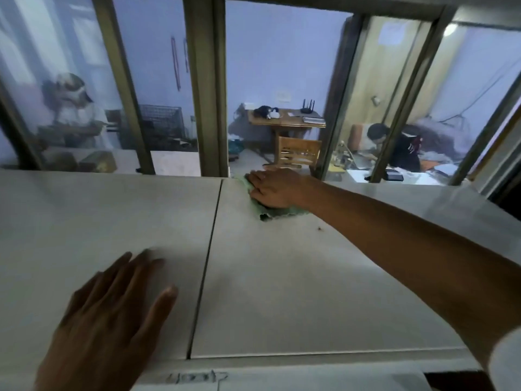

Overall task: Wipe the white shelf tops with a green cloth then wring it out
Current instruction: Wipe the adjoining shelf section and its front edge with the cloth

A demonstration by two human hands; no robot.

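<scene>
Two white shelf tops lie side by side, the left one point(84, 221) and the right one point(282, 277), split by a dark seam. A green cloth point(277, 212) lies crumpled at the far end of the right top, close to the seam. My right hand point(275, 187) presses flat on the cloth, the arm stretched out across the top. My left hand point(112, 314) rests flat on the near part of the left top, fingers spread, holding nothing. A small dark speck point(319, 228) sits near the cloth.
A glass window with olive frame posts point(207, 88) stands right behind the shelf tops. Through it I see a wooden desk point(287, 119), a chair point(298, 150) and a seated person point(394, 145). The near front edge point(310, 359) of the tops runs below.
</scene>
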